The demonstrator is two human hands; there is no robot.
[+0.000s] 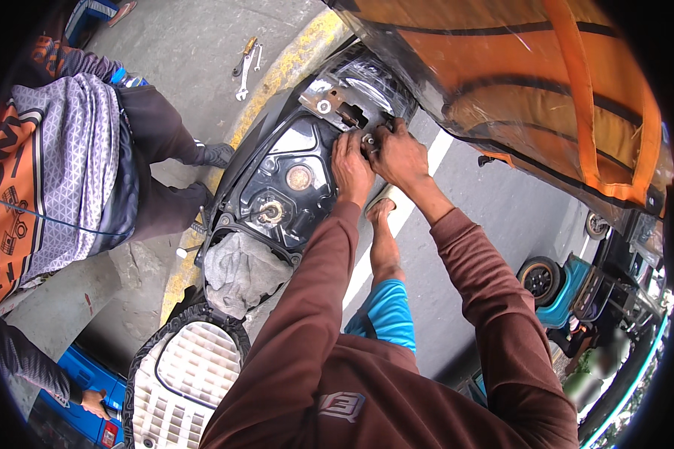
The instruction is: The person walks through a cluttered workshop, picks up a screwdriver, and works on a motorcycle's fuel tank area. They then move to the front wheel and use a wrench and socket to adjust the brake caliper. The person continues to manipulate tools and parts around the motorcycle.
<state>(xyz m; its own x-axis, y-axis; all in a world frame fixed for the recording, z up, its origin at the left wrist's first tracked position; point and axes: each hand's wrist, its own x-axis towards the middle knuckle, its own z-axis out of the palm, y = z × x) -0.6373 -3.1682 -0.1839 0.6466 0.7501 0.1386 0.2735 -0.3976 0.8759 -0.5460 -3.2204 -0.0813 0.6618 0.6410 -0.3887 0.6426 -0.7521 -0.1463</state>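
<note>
A scooter's rear frame lies before me, its seat raised and the dark body under it exposed. At the tail is a rusty metal bracket (329,101) with a rectangular opening. My left hand (353,170) has its fingers bent over the bracket's near edge, close to a small bolt (369,140). Right beside it, my right hand (403,159) is closed at the same corner, fingers curled and pressed together. What it grips is hidden beneath the fingers. Left of my hands sits the black tank cover (284,168) with a round rusty disc (299,177).
A grey rag (241,273) is bunched in front of the raised seat (195,374). Wrenches (243,81) and a screwdriver (249,46) lie on the pavement. An orange-and-black canopy (502,75) hangs close at right. Another person (75,172) stands left; a co-worker's hand (95,404) shows lower left.
</note>
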